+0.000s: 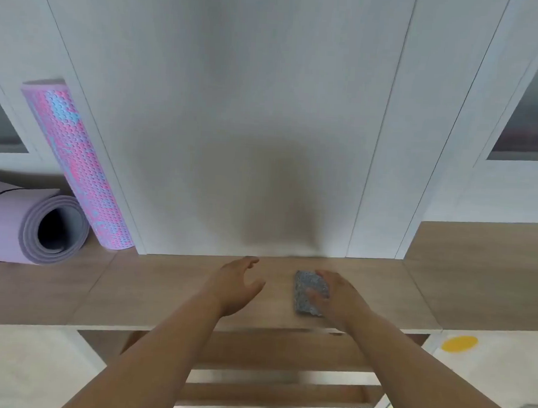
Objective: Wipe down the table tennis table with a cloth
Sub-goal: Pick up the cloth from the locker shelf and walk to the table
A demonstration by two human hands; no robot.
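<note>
A folded grey speckled cloth (307, 291) is in my right hand (337, 296), thumb across its face and fingers behind it, over a brown wooden shelf (163, 288). To the cloth's left my left hand (237, 285) hovers above the shelf, fingers spread and relaxed, holding nothing. No table tennis table is in view.
White cabinet panels (250, 125) rise right behind the shelf. At the left, a rolled lilac yoga mat (26, 225) lies on the shelf beside an upright pink-and-blue foam roller (76, 165). Wooden slats (270, 391) run below the shelf edge. A yellow spot (460, 343) marks the floor at right.
</note>
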